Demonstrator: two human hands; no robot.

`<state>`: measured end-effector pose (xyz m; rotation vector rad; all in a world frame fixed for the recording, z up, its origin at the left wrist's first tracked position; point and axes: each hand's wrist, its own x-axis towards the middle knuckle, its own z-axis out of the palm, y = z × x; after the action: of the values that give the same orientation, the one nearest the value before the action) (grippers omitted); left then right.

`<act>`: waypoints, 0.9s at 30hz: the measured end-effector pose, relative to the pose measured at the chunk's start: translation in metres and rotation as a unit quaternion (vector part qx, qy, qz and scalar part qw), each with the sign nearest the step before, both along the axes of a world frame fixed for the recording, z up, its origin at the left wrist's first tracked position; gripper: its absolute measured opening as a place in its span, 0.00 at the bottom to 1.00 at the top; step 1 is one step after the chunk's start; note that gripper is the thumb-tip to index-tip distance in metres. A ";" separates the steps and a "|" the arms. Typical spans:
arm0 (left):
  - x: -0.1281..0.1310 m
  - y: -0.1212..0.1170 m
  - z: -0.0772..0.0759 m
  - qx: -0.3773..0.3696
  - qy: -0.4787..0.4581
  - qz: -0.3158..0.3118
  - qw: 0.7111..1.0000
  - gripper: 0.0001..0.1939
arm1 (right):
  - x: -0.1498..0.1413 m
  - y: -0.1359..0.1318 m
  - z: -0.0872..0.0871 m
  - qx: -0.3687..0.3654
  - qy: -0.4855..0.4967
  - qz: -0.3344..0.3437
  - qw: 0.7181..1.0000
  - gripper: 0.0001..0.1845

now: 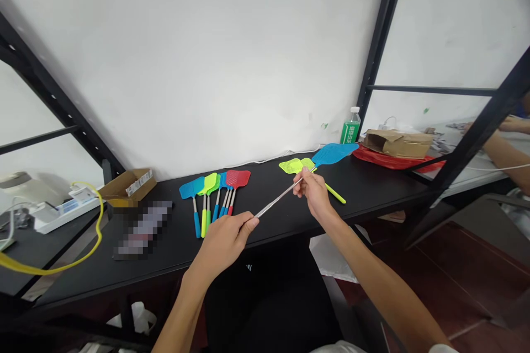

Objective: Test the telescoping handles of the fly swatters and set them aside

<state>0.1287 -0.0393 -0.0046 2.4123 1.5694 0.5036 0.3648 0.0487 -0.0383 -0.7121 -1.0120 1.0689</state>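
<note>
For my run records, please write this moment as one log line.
held: blue-headed swatter; left hand: around lower end; right hand: on upper shaft; on black table: other swatters

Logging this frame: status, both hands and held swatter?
Left hand gripping blue swatter at lower end. Right hand pinching shaft farther up. Shaft unobstructed between hands.

The rod (pixel 278 200) is smooth, shiny metal, its blue head (pixel 334 153) matt plastic; the other swatters (pixel 208 183) have pierced plastic heads; the desk (pixel 265 183) looks smooth and matt, the bottle (pixel 350 128) glossy plastic, the boxes (pixel 408 144) matt cardboard, the red sheet (pixel 379 159) shiny plastic
</note>
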 end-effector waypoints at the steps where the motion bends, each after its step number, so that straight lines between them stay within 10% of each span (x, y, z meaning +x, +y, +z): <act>1: -0.003 0.001 0.001 -0.002 0.001 0.000 1.000 0.24 | 0.001 0.001 0.000 0.001 0.002 -0.001 1.000 0.29; 27: -0.077 0.024 -0.004 -0.024 0.015 0.053 0.998 0.23 | 0.070 0.026 0.006 -0.024 0.097 -0.160 0.982 0.26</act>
<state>0.0522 -0.0156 -0.0083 2.3209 1.7090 0.4445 0.4353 0.0748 -0.0319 -0.7643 -0.6790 0.8639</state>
